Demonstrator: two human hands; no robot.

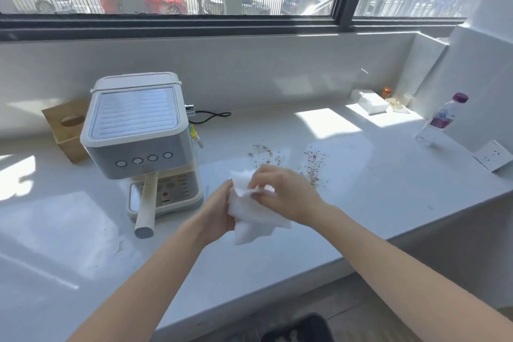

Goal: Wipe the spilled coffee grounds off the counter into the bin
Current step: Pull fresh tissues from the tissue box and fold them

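Brown coffee grounds (313, 165) lie scattered in two patches on the white counter (374, 175), just beyond my hands. A white paper tissue (252, 219) hangs between both hands above the counter's middle. My left hand (218, 208) grips its left edge from the side. My right hand (283, 191) pinches its upper part from above. A dark bin (299, 327) shows partly on the floor below the counter's front edge.
A white espresso machine (138, 130) with a long cream handle (147, 205) stands to the left. Behind it is a wooden box (68, 130). A tissue box (369, 101) and water bottle (441, 119) stand at the far right, near a wall socket (492, 157).
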